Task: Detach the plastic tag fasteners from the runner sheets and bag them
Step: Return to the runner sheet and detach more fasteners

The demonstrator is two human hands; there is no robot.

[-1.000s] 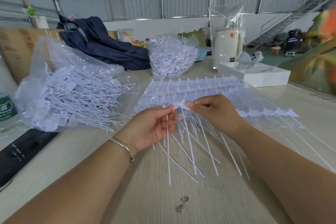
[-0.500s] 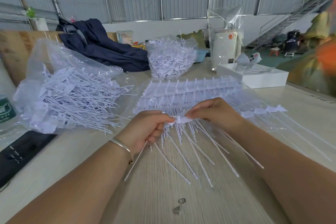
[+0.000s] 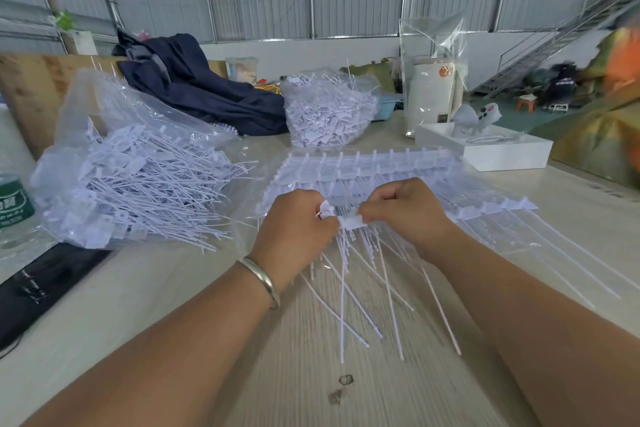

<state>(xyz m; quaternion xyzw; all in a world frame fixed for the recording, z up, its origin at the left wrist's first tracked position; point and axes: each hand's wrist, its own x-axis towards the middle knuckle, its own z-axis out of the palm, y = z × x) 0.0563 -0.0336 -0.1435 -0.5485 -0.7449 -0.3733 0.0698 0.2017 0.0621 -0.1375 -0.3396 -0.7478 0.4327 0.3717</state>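
A stack of white runner sheets (image 3: 374,168) lies on the table in front of me, with a row of tag fasteners still attached along its right edge. My left hand (image 3: 298,229) grips a bunch of detached white fasteners (image 3: 349,291) by their heads, their long tails hanging toward me. My right hand (image 3: 405,210) pinches the runner strip (image 3: 353,222) right beside the left hand's fingers. A clear plastic bag (image 3: 138,180) full of loose fasteners lies open at the left.
A second bag of fasteners (image 3: 329,113) stands further back, next to a dark blue jacket (image 3: 201,90). A white box (image 3: 485,149) and a white canister in a clear bag (image 3: 433,90) are at the back right. A green-labelled bottle (image 3: 14,204) and a black object (image 3: 45,291) lie at the left edge.
Both hands have closed together at the runner strip. The left hand has curled tighter on the bunch, and the tails have swung and fanned out below it.
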